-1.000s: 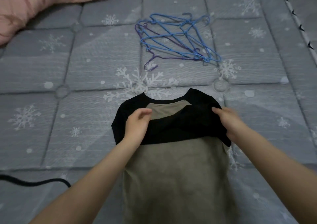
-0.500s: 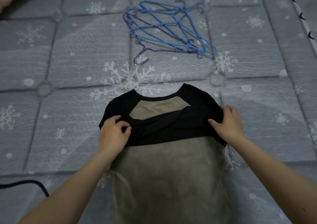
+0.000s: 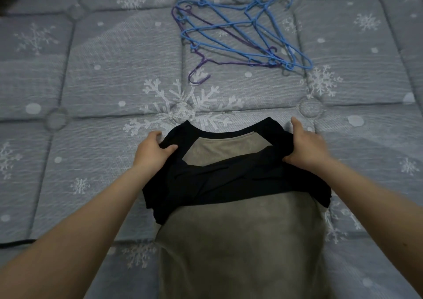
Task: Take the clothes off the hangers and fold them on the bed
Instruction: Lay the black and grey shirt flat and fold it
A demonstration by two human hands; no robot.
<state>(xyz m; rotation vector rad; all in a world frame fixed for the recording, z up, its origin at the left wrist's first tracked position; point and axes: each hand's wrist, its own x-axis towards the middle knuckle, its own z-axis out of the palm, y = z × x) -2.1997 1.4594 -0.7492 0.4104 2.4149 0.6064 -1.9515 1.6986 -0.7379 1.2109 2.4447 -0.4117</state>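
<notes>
A khaki T-shirt with black sleeves and collar lies on the grey snowflake bed cover, its sleeves folded inward across the chest. My left hand grips the left shoulder edge of the shirt. At the right shoulder, my right hand holds the fabric with thumb under and fingers on top. The shirt's top part is lifted slightly off the cover between both hands. A pile of bare blue and purple hangers lies farther up the bed.
A black cable runs along the lower left edge. The quilted cover stretches out left and right of the shirt. A dark edge shows at the far top left corner.
Both hands moved outward and up to the shirt's shoulders and took hold there. The view shifted lower, so the pink pillow left the frame.
</notes>
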